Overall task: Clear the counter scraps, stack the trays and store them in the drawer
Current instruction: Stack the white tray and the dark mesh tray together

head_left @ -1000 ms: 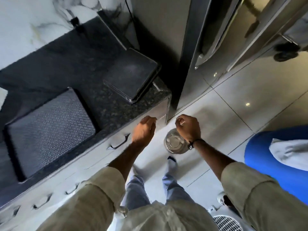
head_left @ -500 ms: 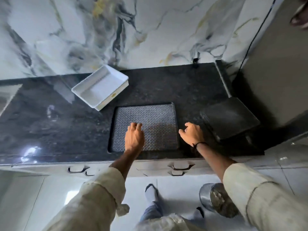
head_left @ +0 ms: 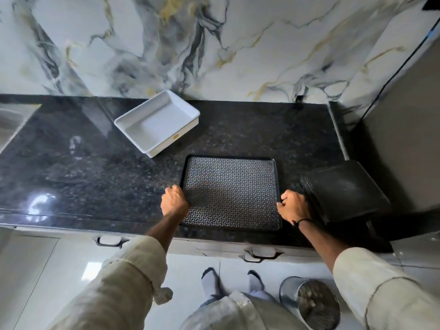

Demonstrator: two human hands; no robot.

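Observation:
A flat black tray with a woven pattern [head_left: 231, 191] lies on the dark granite counter [head_left: 95, 177] near its front edge. My left hand [head_left: 174, 203] grips the tray's left rim and my right hand [head_left: 293, 206] grips its right rim. A deep white tray [head_left: 157, 122] sits at an angle behind and to the left, near the marble wall. A plain black tray [head_left: 342, 189] rests to the right, partly overhanging the counter's corner.
White drawers with dark handles [head_left: 259, 254] run under the counter. A steel bin [head_left: 309, 301] with scraps stands on the floor by my right foot. A sink edge [head_left: 12, 122] shows at far left. A dark cabinet side [head_left: 404, 139] rises at right.
My view swung from the floor bin up to the counter. Both hands rose from over the bin to the patterned tray, then spread out and closed on its left and right rims.

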